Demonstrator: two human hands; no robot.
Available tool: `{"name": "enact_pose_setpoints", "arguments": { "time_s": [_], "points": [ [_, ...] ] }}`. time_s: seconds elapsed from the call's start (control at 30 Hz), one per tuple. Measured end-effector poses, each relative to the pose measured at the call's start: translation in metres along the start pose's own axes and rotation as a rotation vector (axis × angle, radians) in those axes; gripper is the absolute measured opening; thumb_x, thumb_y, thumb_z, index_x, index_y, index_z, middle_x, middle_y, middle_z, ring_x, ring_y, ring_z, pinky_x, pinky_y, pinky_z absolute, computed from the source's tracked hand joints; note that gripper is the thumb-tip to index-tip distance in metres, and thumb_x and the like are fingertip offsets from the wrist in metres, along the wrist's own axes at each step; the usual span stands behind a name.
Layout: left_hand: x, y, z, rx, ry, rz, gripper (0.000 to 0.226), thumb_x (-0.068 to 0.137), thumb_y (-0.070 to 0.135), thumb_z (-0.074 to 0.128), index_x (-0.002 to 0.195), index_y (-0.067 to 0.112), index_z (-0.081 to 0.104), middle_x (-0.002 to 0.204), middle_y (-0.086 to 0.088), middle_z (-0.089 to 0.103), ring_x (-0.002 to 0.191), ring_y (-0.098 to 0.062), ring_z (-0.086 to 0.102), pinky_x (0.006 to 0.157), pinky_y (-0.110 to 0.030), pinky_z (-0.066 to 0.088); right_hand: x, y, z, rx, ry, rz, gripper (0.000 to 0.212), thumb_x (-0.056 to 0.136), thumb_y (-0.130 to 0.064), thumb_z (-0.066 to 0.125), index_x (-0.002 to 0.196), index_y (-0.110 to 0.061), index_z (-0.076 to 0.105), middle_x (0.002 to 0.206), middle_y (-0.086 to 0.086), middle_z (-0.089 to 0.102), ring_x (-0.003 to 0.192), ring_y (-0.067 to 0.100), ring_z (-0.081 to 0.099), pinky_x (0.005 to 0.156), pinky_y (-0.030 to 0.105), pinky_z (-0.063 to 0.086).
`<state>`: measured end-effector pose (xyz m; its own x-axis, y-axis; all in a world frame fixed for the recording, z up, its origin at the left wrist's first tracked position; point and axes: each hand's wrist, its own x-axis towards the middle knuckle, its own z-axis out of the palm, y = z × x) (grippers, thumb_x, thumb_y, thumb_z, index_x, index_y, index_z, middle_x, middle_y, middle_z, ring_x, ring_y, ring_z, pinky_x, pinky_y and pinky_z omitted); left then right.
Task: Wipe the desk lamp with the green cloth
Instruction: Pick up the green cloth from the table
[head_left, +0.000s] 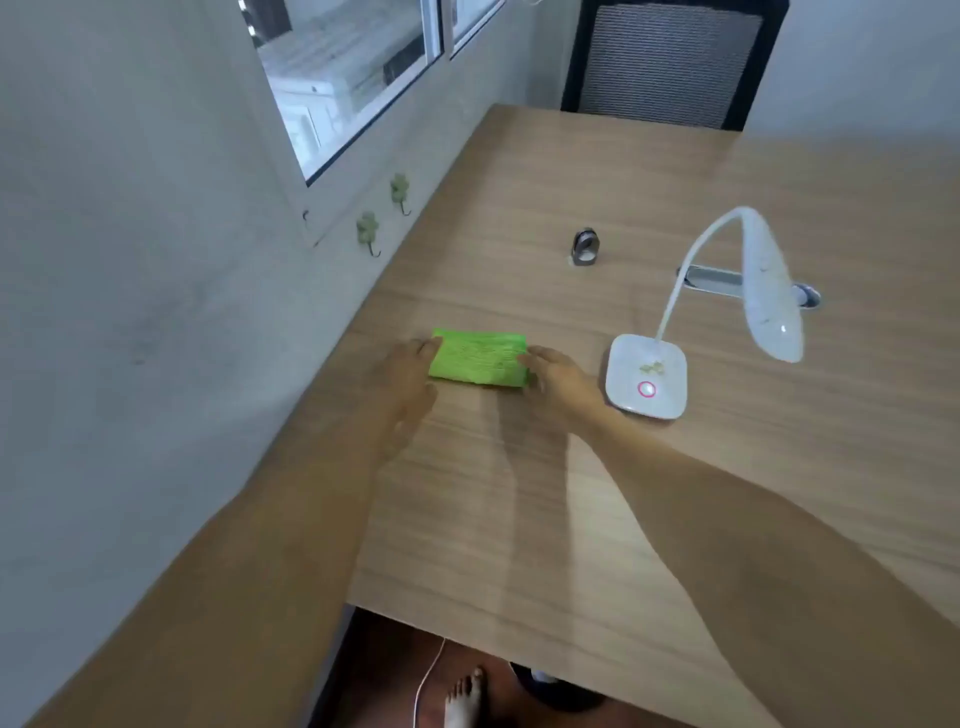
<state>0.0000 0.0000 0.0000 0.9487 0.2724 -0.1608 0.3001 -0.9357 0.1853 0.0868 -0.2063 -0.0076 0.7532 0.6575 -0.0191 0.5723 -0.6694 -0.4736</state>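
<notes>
We put our left hand (408, 371) on the left short edge of the green cloth (478, 358), with the fingers flat and spread loosely, not closed on anything. Our right hand (558, 376) touches the right short edge in the same way, the fingers stretched and resting against the fabric; we cannot tell if any finger goes under it. Between the two hands the cloth lies flat on the table (519, 519), folded into a neat rectangle, bright lime green, with a fine ribbed weave.

Just to the right of our right hand stands the desk lamp (727, 312). Its base (647, 376) is a rounded square of glossy white plastic with a small round button ringed in pink and a pale green leaf print. A thin white neck curves up from it and bends over into a long, smooth, oval head, which hangs tilted down.

The table is light wood laminate with a straight grain. Beyond our hands a small metal ring-shaped object (585, 247) stands on it.
</notes>
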Motion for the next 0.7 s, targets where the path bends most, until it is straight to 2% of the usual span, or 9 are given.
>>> {"name": "enact_pose_setpoints", "arguments": {
  "time_s": [0.13, 0.23, 0.33, 0.43, 0.57, 0.7],
  "points": [
    [0.013, 0.006, 0.006, -0.068, -0.013, 0.062, 0.077, 0.081, 0.018, 0.056, 0.149, 0.02, 0.022, 0.157, -0.006, 0.027, 0.143, -0.024, 0.03, 0.116, -0.037, 0.033, 0.018, 0.002, -0.002, 0.036, -0.114, 0.041, 0.058, 0.083, -0.002, 0.057, 0.139, -0.011, 0.043, 0.152, 0.014, 0.032, 0.14, 0.028, 0.032, 0.117, 0.033, 0.027],
    [0.022, 0.002, 0.011, -0.023, -0.049, 0.06, 0.065, 0.084, 0.02, 0.054, 0.145, 0.017, 0.033, 0.156, -0.004, 0.029, 0.143, -0.021, 0.029, 0.117, -0.035, 0.031, 0.026, 0.007, 0.001, -0.018, -0.136, 0.021, 0.059, 0.079, -0.003, 0.06, 0.136, -0.011, 0.047, 0.15, 0.015, 0.035, 0.138, 0.027, 0.035, 0.116, 0.03, 0.027],
    [0.026, -0.002, 0.016, -0.051, -0.008, 0.057, 0.058, 0.083, 0.015, 0.055, 0.139, 0.016, 0.043, 0.151, -0.004, 0.038, 0.137, -0.022, 0.04, 0.112, -0.035, 0.038, 0.027, 0.012, 0.006, -0.028, -0.138, 0.045, 0.055, 0.081, -0.007, 0.058, 0.135, -0.014, 0.049, 0.15, 0.01, 0.039, 0.137, 0.024, 0.038, 0.115, 0.029, 0.03],
    [0.027, -0.004, 0.02, -0.102, 0.064, 0.079, 0.048, 0.082, 0.01, 0.054, 0.131, 0.014, 0.052, 0.141, -0.007, 0.05, 0.125, -0.028, 0.052, 0.103, -0.036, 0.046, 0.027, 0.013, 0.01, 0.01, -0.072, 0.042, 0.046, 0.084, -0.006, 0.056, 0.129, -0.012, 0.055, 0.146, 0.01, 0.045, 0.134, 0.024, 0.044, 0.113, 0.032, 0.036],
    [0.027, -0.004, 0.022, -0.217, 0.143, 0.043, 0.036, 0.084, 0.007, 0.051, 0.119, 0.008, 0.059, 0.124, -0.018, 0.061, 0.11, -0.037, 0.059, 0.091, -0.042, 0.051, 0.027, 0.006, 0.008, 0.088, 0.05, 0.058, 0.037, 0.085, 0.0, 0.051, 0.121, -0.005, 0.059, 0.129, 0.017, 0.06, 0.119, 0.031, 0.055, 0.1, 0.032, 0.043],
    [0.023, 0.004, 0.005, -0.285, 0.166, -0.013, 0.024, 0.087, 0.009, 0.049, 0.11, 0.005, 0.057, 0.11, -0.021, 0.062, 0.098, -0.037, 0.06, 0.08, -0.04, 0.05, 0.022, -0.006, 0.001, 0.24, 0.125, 0.131, 0.026, 0.088, 0.0, 0.047, 0.113, 0.002, 0.054, 0.115, 0.023, 0.059, 0.105, 0.036, 0.055, 0.085, 0.033, 0.043]
  ]
}}
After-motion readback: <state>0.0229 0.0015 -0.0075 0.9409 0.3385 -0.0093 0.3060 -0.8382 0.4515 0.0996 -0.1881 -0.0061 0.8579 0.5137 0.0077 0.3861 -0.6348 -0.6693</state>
